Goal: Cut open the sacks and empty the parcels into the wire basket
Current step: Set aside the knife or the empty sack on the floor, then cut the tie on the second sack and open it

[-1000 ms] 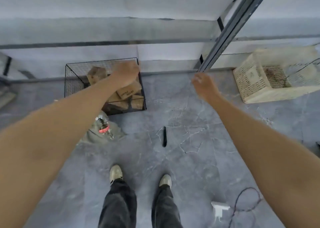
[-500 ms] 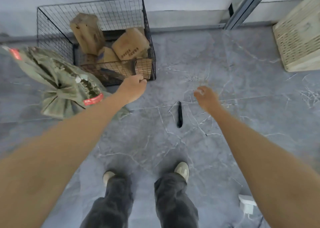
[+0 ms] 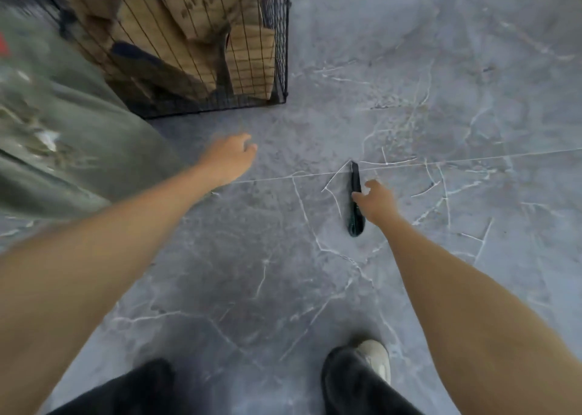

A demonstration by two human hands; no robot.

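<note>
A black wire basket (image 3: 280, 39) stands on the grey floor at the top left, with several brown cardboard parcels (image 3: 195, 27) inside. A grey-green sack (image 3: 72, 137) lies crumpled to its left. A black cutter knife (image 3: 355, 200) lies on the floor in the middle. My right hand (image 3: 376, 202) is right at the knife, fingers spread, its fingertips touching the handle without closing around it. My left hand (image 3: 230, 158) hovers over bare floor below the basket, loosely curled and holding nothing.
My two legs in dark trousers and one pale shoe (image 3: 374, 359) are at the bottom. Grey marble-patterned floor (image 3: 441, 99) stretches to the right of the basket.
The view has dropped much closer to the floor. My right hand has come down from the air to the knife. My left hand has left the basket and lowered towards the floor.
</note>
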